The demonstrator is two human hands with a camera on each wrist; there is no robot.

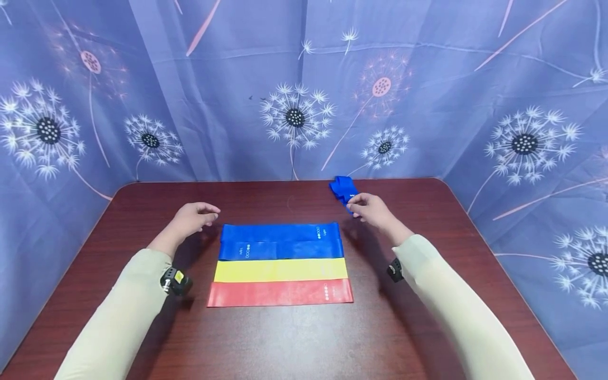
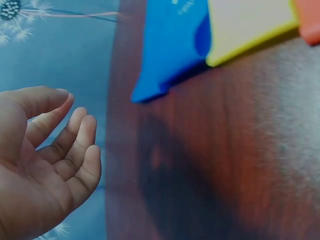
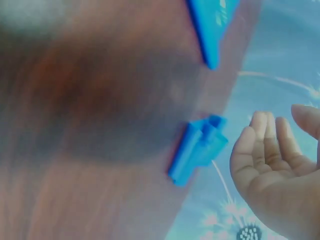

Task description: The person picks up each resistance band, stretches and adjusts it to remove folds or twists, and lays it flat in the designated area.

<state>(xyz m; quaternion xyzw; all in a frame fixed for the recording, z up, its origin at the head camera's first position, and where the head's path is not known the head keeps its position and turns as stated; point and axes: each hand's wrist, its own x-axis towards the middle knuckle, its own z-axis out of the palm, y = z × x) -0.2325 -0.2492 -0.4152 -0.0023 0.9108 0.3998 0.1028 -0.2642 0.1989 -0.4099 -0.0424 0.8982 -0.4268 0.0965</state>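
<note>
Flat exercise bands lie side by side on the table: two blue bands (image 1: pixel 280 241) at the back, a yellow band (image 1: pixel 280 270) in the middle and a red band (image 1: pixel 280 293) in front. A crumpled blue band (image 1: pixel 344 188) sits near the back edge. My right hand (image 1: pixel 375 212) hovers by it with loosely bent fingers; the right wrist view shows a gap between that hand and the crumpled band (image 3: pixel 197 145). Left of the flat bands, my left hand (image 1: pixel 191 219) is held above the table, fingers relaxed, holding nothing.
The dark red-brown table (image 1: pixel 294 343) has rounded back corners. A blue-purple curtain (image 1: pixel 228 95) with dandelion prints hangs behind it and along both sides. A small black device (image 1: pixel 176 281) is strapped to the left wrist, another (image 1: pixel 395 269) to the right.
</note>
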